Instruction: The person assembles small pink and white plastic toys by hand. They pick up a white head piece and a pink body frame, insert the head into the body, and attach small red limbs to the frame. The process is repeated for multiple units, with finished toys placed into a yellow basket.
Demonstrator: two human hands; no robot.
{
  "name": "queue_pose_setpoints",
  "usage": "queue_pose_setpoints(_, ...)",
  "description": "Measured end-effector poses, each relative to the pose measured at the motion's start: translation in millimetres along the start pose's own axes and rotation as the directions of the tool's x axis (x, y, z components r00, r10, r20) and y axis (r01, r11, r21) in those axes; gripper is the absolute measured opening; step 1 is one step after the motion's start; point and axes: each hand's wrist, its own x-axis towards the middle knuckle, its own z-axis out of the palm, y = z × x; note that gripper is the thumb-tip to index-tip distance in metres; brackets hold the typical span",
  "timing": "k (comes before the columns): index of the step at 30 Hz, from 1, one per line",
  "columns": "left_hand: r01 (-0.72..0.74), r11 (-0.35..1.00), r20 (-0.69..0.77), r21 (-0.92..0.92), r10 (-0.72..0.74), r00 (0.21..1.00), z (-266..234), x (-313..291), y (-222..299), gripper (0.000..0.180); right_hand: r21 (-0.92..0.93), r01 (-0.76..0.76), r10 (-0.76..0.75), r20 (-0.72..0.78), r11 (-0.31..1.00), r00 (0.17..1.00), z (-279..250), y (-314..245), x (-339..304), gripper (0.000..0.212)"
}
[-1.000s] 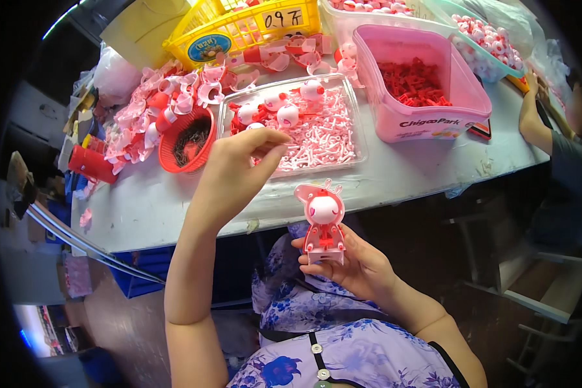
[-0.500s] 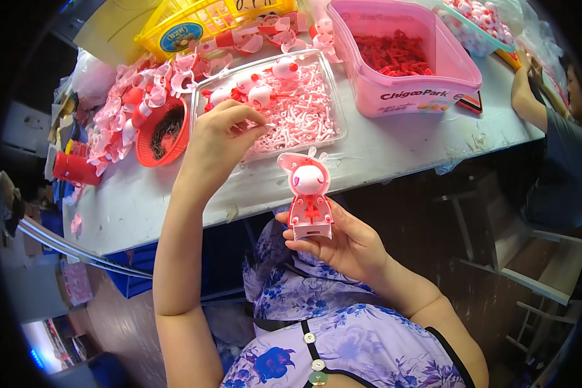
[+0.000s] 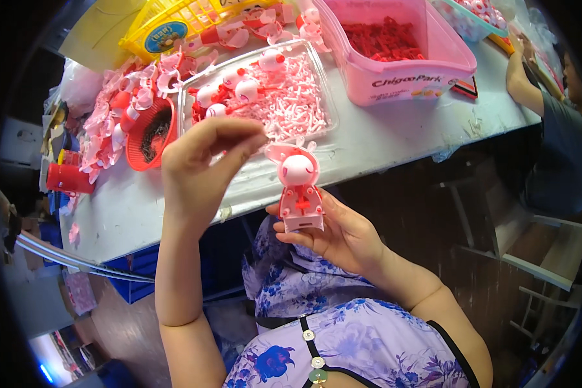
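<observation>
My right hand (image 3: 349,229) is closed round the lower part of an upright toy figure half (image 3: 301,205), a pink plastic shell with its inside showing. A round white head with a curved eye mark (image 3: 297,169) sits in its upper part, and red parts lie in the body. My left hand (image 3: 204,165) is pinched, its fingertips just left of the figure's ears and apart from them. Whatever lies in that pinch is too small to make out. Behind it, a clear tray (image 3: 333,116) holds many small pale pink peg-like pieces and several white heads with red parts.
A pink tub (image 3: 394,90) of red pieces stands right of the tray. To the left are a red basket (image 3: 132,145) of dark screw-like bits and a heap of pink shells (image 3: 103,139). Behind is a yellow basket (image 3: 200,26). Another person's arm (image 3: 522,84) rests at the far right.
My left hand has come from over the tray down toward the figure, still pinched. The figure in my right hand has shifted slightly left and turned a little. The view has shifted slightly.
</observation>
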Motion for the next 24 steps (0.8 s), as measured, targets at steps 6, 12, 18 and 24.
queue_pose_setpoints(6, -0.161, 0.972, 0.135, 0.171, 0.139, 0.981, 20, -31, 14, 0.021, -0.035, 0.015, -0.015, -0.004, 0.999, 1.000, 7, 7, 5, 0.045)
queue_pose_setpoints(12, -0.206, 0.947, 0.161, 0.245, 0.170, 0.972, 22, -33, 5, 0.019, -0.013, 0.021, -0.021, 0.007, 1.000, 1.000, 11, 11, 8, 0.045)
queue_pose_setpoints(18, -0.101, 0.979, 0.127, 0.178, 0.079, 0.989, 24, -38, 0, 0.019, 0.002, 0.032, -0.032, 0.028, 0.999, 0.999, 6, 14, 9, 0.048)
queue_pose_setpoints(24, -0.040, 0.988, 0.132, 0.149, 0.020, 0.991, 25, -38, 3, 0.016, -0.024, 0.018, -0.018, -0.001, 1.000, 1.000, 8, 12, 12, 0.051)
